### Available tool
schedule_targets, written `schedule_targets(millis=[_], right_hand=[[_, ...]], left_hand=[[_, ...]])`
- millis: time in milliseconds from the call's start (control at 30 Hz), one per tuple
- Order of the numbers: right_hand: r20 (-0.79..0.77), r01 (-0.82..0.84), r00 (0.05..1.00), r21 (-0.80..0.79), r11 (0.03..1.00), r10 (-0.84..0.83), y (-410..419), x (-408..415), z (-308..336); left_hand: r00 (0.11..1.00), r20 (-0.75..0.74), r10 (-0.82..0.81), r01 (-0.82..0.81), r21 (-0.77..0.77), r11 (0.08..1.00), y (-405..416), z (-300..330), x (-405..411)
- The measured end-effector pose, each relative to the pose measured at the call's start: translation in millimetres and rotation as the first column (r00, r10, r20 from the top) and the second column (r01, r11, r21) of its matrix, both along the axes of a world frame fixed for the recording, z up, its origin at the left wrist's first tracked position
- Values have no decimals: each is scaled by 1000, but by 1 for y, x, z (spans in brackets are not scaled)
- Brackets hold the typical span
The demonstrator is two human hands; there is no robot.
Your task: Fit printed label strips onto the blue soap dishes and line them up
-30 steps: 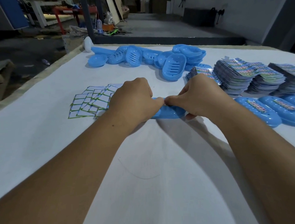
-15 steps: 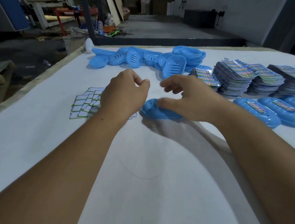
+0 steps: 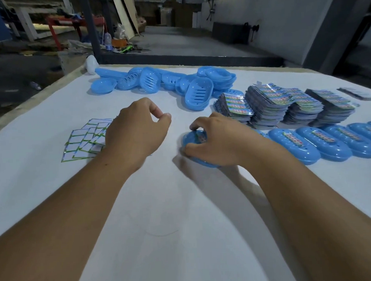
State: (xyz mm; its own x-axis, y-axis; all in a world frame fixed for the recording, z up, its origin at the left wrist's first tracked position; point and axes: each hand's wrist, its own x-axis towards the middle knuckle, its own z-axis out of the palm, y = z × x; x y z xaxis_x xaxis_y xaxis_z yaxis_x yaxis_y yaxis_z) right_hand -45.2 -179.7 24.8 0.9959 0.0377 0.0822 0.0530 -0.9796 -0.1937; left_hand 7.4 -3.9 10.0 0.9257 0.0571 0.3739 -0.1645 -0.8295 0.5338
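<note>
My right hand [image 3: 220,138] grips a blue soap dish [image 3: 192,140] from above on the white table, fingers curled over its rim; a printed label strip shows on it under my fingers. To its right runs a row of labelled blue soap dishes [image 3: 295,144]. My left hand [image 3: 137,131] hovers apart to the left, fingers loosely curled, holding nothing, over the edge of the small white cards [image 3: 84,140]. Stacks of printed label strips [image 3: 281,106] stand behind the row. A pile of unlabelled blue dishes [image 3: 156,80] lies at the back.
The white table [image 3: 162,205] ends at a wooden edge on the left and at the back. A white bottle-like object [image 3: 91,64] stands at the back left corner. Beyond is a dim workshop floor with clutter.
My left hand has let go of the dish and drawn back to the left. My right hand has slid the dish to the right, toward the row.
</note>
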Motion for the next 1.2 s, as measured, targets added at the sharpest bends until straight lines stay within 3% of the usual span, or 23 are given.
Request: schedule_targets(millis=[367, 867, 1033, 1200], right_hand=[[0, 222, 975, -36, 974, -222, -25, -2, 6], [-76, 291, 954, 8, 957, -290, -50, -4, 13], [-60, 280, 958, 1, 960, -280, -53, -2, 11], [-2, 248, 968, 92, 964, -249, -51, 3, 8]], left_hand=[[999, -53, 9, -8, 25, 1000, 0, 1, -2], [998, -58, 11, -9, 24, 1000, -1, 4, -4], [997, -77, -7, 10, 35, 999, -1, 3, -4], [997, -50, -65, 64, -15, 998, -2, 4, -7]])
